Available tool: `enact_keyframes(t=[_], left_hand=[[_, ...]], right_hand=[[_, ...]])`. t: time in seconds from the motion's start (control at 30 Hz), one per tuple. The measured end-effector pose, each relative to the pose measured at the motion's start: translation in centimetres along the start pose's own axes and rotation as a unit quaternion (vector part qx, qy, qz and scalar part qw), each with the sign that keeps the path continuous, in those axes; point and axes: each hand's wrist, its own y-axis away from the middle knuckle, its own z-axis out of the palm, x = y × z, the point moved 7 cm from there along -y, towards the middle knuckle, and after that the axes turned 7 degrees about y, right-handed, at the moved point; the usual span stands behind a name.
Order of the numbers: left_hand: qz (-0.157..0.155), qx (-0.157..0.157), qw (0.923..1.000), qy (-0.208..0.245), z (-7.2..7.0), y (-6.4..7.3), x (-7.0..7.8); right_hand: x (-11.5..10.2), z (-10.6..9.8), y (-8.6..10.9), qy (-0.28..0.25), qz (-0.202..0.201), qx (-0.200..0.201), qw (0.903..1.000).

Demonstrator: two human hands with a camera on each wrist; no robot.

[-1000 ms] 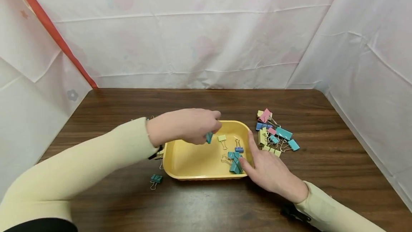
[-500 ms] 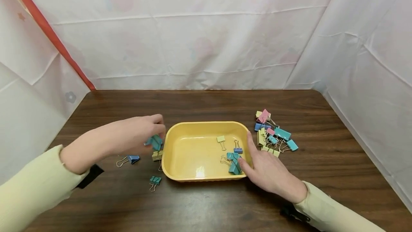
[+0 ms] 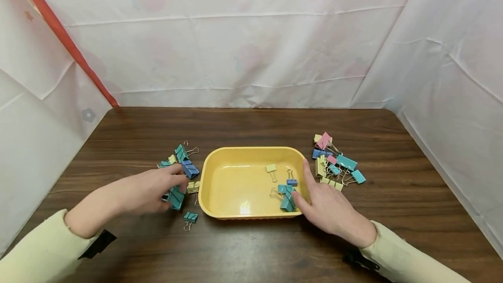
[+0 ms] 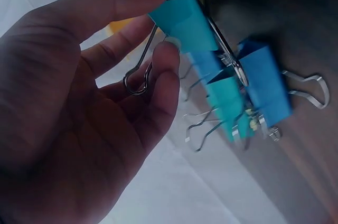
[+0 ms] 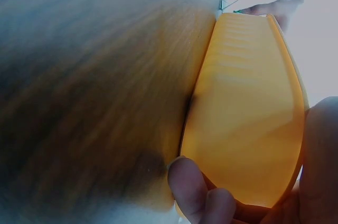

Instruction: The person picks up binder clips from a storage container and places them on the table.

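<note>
My left hand (image 3: 151,189) is low over the table, left of the yellow tray (image 3: 251,148). Between thumb and fingertips it pinches a teal binder clip (image 4: 185,23), whose wire handles stick out; in the head view that clip (image 3: 175,198) shows past the fingers. My right hand (image 3: 334,208) grips the tray's right end, thumb over the rim and index finger along it. Curled fingers (image 5: 190,187) lie against the outer wall in the right wrist view. Inside the tray are a pale yellow clip (image 3: 271,168), a small blue clip (image 3: 291,182) and teal clips (image 3: 288,203).
Left of the tray lie a blue clip (image 3: 189,169), a teal clip (image 3: 181,152), a yellow clip (image 3: 192,187) and a dark teal clip (image 3: 191,217). A mixed pile with a pink clip (image 3: 323,141) and a teal clip (image 3: 346,162) lies to the right. White curtains (image 3: 251,56) hang behind the table.
My left hand has moved from above the tray leftward and down to the loose clips, with a teal binder clip in its fingers. The right hand and tray have stayed put.
</note>
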Motion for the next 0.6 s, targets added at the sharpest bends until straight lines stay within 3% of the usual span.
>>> enact_keyframes(t=[0.1,0.2,0.33,0.47,0.6], left_hand=[[0.005,0.008,1.0,-0.004,0.5,-0.1,-0.3],[-0.01,-0.001,1.0,0.0,0.4,-0.3,-0.5],[-0.026,-0.003,0.9996,-0.006,-1.1,-0.3,-0.3],[0.012,0.039,0.9983,-0.04,-3.7,-0.9,1.3],[0.059,0.065,0.9938,-0.068,-5.2,-3.0,3.7]], right_hand=[[0.0,0.0,0.0,-0.001,0.0,0.0,1.0],[0.0,0.0,-0.1,0.001,0.0,0.0,1.0],[-0.1,0.0,-0.1,0.002,0.001,0.0,1.0],[-0.1,0.1,-0.1,0.0,0.001,-0.003,1.0],[-0.1,0.0,-0.1,0.001,-0.002,0.001,1.0]])
